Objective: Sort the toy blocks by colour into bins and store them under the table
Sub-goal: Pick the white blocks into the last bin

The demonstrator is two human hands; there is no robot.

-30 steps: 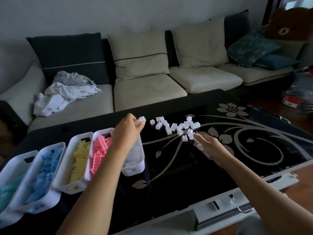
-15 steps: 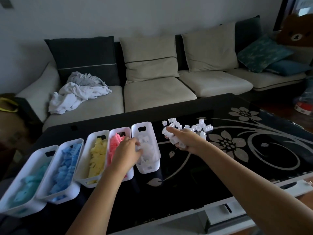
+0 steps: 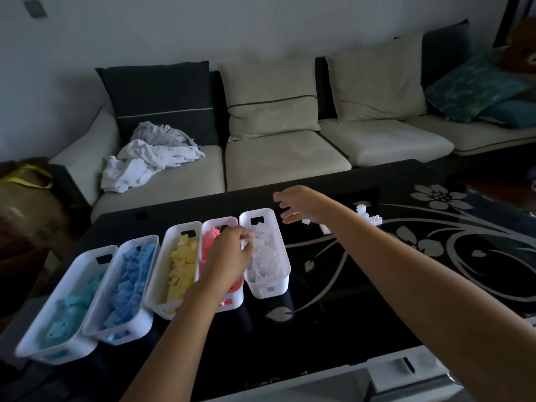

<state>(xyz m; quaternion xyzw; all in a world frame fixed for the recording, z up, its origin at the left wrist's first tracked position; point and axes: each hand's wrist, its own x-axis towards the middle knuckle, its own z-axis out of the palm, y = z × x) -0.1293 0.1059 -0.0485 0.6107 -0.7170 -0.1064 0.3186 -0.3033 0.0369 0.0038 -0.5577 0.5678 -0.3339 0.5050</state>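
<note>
- While its fingers curl at the rim of the white plastic bin of white blocks (image 3: pixel 265 281) at frame centre, the left hand (image 3: pixel 229 256) shows no clear grip; I cannot tell if it holds anything.
- Right hand (image 3: pixel 301 205), fingers spread and empty, hovers above loose white toy blocks (image 3: pixel 369 217) on the black glass table (image 3: pixel 377 300), right of centre.

Dim room, plain grey wall (image 3: pixel 261 27) beyond hands. Long sofa (image 3: pixel 284 152) against it, cream seat cushions, dark and cream back cushions. Crumpled white clothes (image 3: pixel 150 158) on sofa seat, far left of hands. Teal cushions (image 3: pixel 475 88) far right. Brown bag (image 3: pixel 26 204) with yellow strap at left. Black glossy worktop (image 3: pixel 435 271) with silver floral pattern.
</note>
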